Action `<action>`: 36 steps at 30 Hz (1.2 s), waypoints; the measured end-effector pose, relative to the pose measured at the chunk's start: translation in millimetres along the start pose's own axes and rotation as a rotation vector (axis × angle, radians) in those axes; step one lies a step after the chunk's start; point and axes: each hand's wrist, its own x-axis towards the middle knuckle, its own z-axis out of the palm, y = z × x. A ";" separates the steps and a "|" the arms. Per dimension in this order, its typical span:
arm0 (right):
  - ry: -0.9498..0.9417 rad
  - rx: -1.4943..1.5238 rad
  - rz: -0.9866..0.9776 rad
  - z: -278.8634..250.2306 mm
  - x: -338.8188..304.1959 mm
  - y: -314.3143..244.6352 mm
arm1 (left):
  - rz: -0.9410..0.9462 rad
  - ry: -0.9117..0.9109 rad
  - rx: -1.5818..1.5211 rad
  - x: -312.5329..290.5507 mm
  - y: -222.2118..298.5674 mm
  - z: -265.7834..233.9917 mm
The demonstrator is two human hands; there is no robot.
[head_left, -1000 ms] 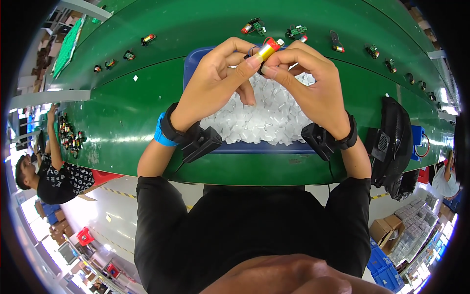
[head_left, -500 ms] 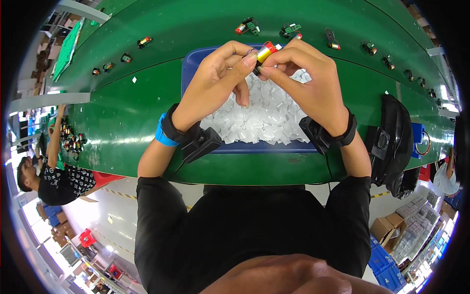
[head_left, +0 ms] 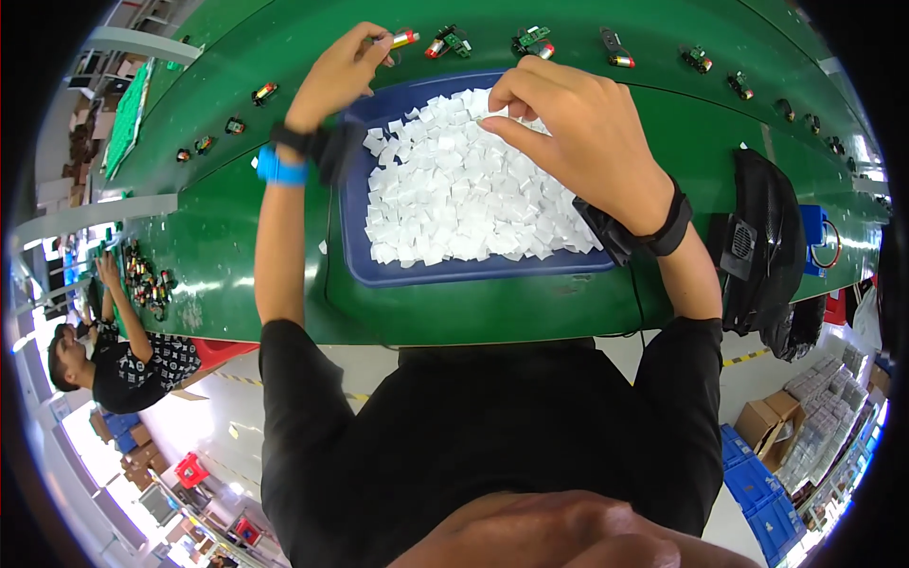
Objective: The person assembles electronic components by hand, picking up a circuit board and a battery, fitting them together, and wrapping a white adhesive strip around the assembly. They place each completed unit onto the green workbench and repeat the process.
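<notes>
My left hand [head_left: 343,74] is stretched out past the far left corner of a blue tray [head_left: 398,275]. Its fingertips are closed on one end of a small cylindrical battery [head_left: 405,39] with a red and yellow wrap. Over the tray's right half hovers my right hand [head_left: 587,133], fingers curled and the thumb slightly apart from the index finger. Nothing can be made out between them. Many small white square pieces [head_left: 445,199] fill the tray beneath it. Each wrist wears a black strap with a device on it, and a blue band circles the left one.
Battery-and-circuit-board assemblies [head_left: 450,42] stand in a curved row along the far side of the green table [head_left: 237,303]. A black bag [head_left: 762,246] lies at the right. At the left a co-worker [head_left: 123,355] reaches toward a pile of similar parts [head_left: 147,279].
My left hand has carried the battery away from the right hand, to the far left. My right hand has let go of it and stays above the tray. The co-worker's arm has lowered.
</notes>
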 end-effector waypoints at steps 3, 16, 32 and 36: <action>-0.051 -0.002 0.047 -2.9 0.1 -0.4 | 0.052 -0.170 0.236 56.3 -76.2 -13.2; -0.060 -0.161 0.040 -1.7 -1.6 22.1 | 0.402 -0.042 0.198 63.7 26.5 33.3; 0.096 0.250 0.034 11.8 9.2 -6.5 | 0.536 0.168 -0.139 -84.9 95.9 31.9; 0.127 0.119 -0.072 15.9 6.0 0.9 | 0.513 0.191 -0.108 -89.7 94.6 37.0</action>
